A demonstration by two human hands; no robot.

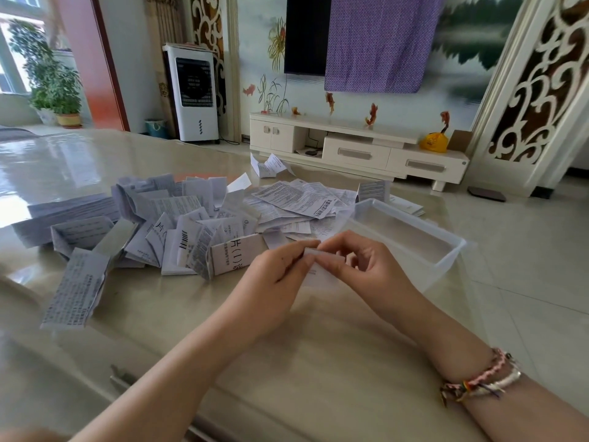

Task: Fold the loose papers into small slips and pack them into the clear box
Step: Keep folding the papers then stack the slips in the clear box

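Both hands hold one small white paper slip point(320, 272) just above the table's middle. My left hand point(274, 275) pinches its left end, and my right hand point(360, 266) pinches its top right edge with curled fingers. A heap of loose printed papers point(178, 224), some partly folded, lies to the left and behind. Flat unfolded sheets point(296, 199) lie behind the hands. The clear box point(446, 250) stands to the right of my right hand, and I see no slips inside it.
The papers lie on a glossy beige table point(318, 362). A stack of sheets point(63, 212) lies at the left. One crumpled sheet point(76, 291) sits near the front left. A folded paper point(267, 165) stands at the table's far edge. Beyond the table is a tiled floor and a TV cabinet.
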